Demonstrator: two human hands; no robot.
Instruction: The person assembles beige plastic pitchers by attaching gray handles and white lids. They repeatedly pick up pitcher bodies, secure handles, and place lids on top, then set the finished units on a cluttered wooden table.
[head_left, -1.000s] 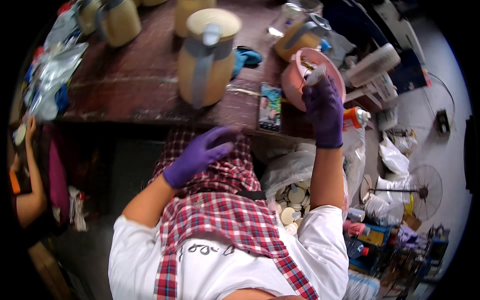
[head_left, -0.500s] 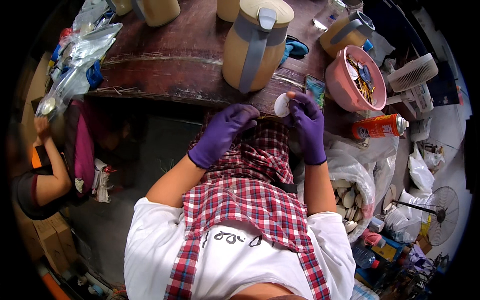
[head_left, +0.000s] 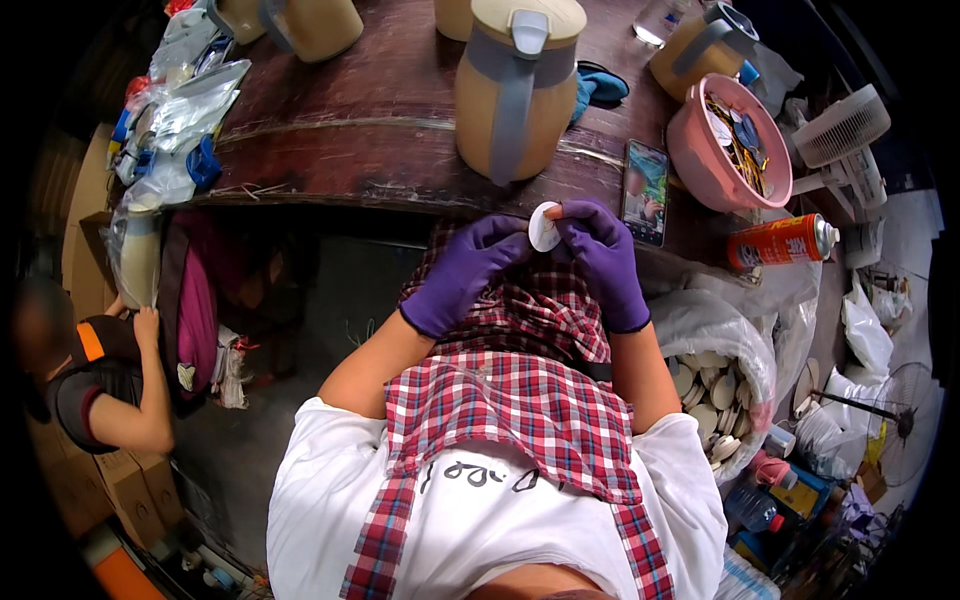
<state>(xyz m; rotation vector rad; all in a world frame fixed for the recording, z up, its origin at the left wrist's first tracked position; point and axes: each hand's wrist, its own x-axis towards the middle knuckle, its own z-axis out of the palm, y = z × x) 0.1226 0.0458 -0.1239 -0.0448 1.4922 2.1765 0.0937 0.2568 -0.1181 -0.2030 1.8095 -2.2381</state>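
Observation:
Both my hands wear purple gloves and meet above my lap at the table's front edge. A white round tag (head_left: 542, 229) is pinched by its right edge in my right hand (head_left: 606, 262), the thumb and finger closed on it. My left hand (head_left: 466, 276) is closed too, its fingertips right beside the tag's left edge; what they pinch is hidden. Just beyond the hands stands a tan jug (head_left: 515, 110) with a grey handle and a cream lid, upright on the table.
A phone (head_left: 645, 195), a pink basin (head_left: 695, 150) of tags and golden strings and an orange spray can (head_left: 775, 243) lie to the right. Below is a bag of round lids (head_left: 710, 395). At left, a co-worker (head_left: 120, 390) handles a bagged jug (head_left: 140, 255).
My hands have come together, bringing the tag leftward to my left fingertips. The co-worker's hands have lowered, and a bagged jug now shows at them. The whole view has shifted slightly.

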